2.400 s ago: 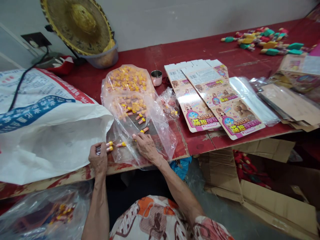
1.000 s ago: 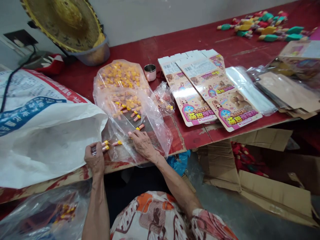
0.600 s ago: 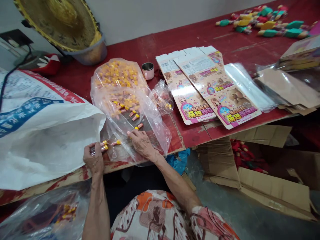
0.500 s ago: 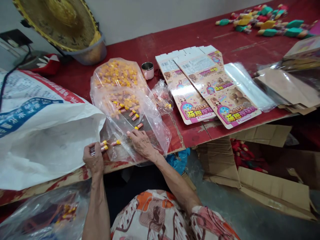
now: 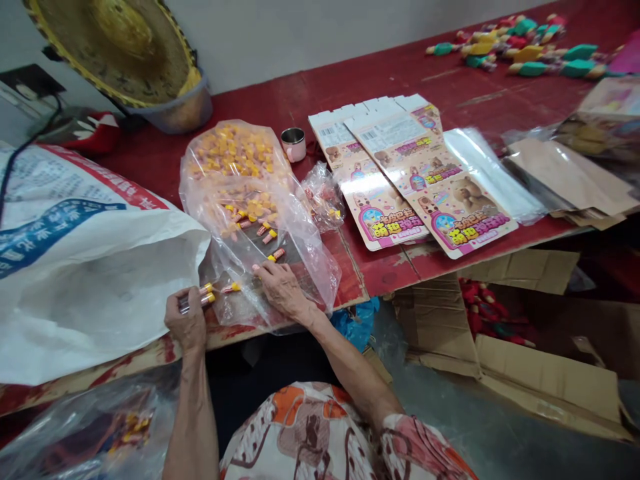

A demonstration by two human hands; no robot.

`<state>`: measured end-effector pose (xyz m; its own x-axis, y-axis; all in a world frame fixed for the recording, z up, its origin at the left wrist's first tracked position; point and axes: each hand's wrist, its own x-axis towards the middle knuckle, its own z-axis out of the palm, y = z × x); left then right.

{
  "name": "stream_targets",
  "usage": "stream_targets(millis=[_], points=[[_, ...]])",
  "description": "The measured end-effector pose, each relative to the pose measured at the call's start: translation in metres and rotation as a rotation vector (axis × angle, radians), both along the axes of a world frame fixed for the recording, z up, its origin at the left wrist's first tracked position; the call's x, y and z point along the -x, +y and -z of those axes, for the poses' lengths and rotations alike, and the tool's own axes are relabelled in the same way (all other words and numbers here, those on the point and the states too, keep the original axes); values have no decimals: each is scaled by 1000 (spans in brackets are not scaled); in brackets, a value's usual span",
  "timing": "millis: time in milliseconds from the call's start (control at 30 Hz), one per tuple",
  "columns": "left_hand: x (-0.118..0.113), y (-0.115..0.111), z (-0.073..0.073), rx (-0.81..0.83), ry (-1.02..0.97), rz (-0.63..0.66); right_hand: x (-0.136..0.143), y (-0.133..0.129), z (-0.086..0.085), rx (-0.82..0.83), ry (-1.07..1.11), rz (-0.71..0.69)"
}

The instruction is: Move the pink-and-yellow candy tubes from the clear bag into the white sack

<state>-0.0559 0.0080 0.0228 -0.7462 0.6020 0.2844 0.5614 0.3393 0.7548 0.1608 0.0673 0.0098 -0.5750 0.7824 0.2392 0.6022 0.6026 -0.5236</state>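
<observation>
My left hand (image 5: 187, 321) is closed around a few small clear tubes with yellow caps (image 5: 206, 294), at the mouth of a white woven sack (image 5: 95, 333). To its right, my right hand (image 5: 283, 290) rests on a clear plastic bag (image 5: 320, 267), fingers curled in. A small pinkish tip shows at its fingertips, but what it is I cannot make out. One yellow-capped tube (image 5: 231, 287) lies between the hands, and another tube (image 5: 276, 255) lies just beyond my right fingers. Many more capped tubes (image 5: 245, 150) fill the far part of the bag.
Beyond the bag stand a pink metal cup (image 5: 293, 145) and a small knotted bag (image 5: 323, 197). Printed cardboard boxes (image 5: 425, 180) lie flat to the right, beside clear sleeves (image 5: 493, 173). Colourful toys (image 5: 530, 53) are heaped behind. An open carton (image 5: 545, 380) sits below the table edge.
The view has shifted very slightly. Both hands keep nearly the same place and the same hold.
</observation>
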Motion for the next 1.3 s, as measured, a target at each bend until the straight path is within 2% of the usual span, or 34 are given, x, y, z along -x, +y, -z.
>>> stream_targets(millis=[233, 367, 533, 633, 733, 867, 967, 1033, 1100, 1167, 1233, 1300], points=[[-6, 3, -2, -16, -123, 60, -2, -2, 2, 20, 119, 11], [-10, -3, -7, -3, -213, 171, -3, -1, 9, -11, 142, 11], [-13, -12, -7, 8, -61, 258, -11, -3, 13, -85, 138, 42], [-11, -8, -4, 66, 69, 364, -14, -6, 8, -125, -7, 1], [-7, -2, -2, 69, 85, 458, -15, -7, 2, -92, -63, -41], [-6, 0, -5, 78, 120, 422, -11, -9, 4, -128, -90, 10], [-4, 4, -8, 164, 82, 498, -9, -7, 5, -167, -122, 21], [2, 6, -10, 136, -102, 520, -9, -5, 2, -181, -65, 31], [8, 5, -9, 80, -353, 480, -11, -5, -1, -213, -8, 64], [11, 0, -5, 45, -514, 417, -14, -6, -1, -247, -20, 82], [8, -7, -1, 22, -465, 367, -17, -8, 1, -275, -88, 84], [-1, -11, 0, 38, -206, 353, -18, -9, 6, -293, -148, 84]])
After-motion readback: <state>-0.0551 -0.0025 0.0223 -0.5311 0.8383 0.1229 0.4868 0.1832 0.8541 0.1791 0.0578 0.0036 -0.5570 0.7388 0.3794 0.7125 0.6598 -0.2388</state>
